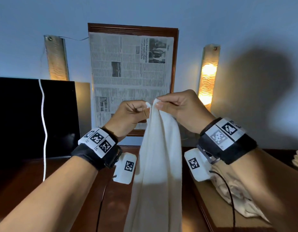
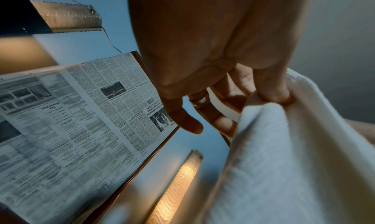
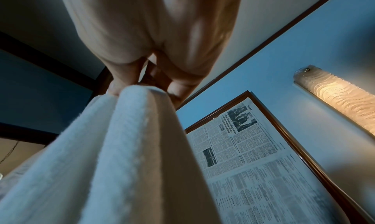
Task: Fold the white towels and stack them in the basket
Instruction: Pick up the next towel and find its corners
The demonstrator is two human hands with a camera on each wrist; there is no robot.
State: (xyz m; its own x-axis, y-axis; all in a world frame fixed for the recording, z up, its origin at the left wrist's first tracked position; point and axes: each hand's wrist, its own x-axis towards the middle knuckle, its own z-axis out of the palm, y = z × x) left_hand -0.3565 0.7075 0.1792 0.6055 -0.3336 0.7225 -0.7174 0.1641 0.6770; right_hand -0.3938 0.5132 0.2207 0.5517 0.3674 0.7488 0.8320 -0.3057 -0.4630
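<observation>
Both hands, left (image 1: 128,114) and right (image 1: 181,108), each grip pinching the towel's (image 1: 159,164) top edge, knuckles nearly touching; it hangs toward 6 o'clock above the surface (image 1: 111,198).

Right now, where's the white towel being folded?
In the head view the white towel hangs at centre, its top pinched between the left hand and right hand, in front of the framed newspaper and above the wooden table.
</observation>
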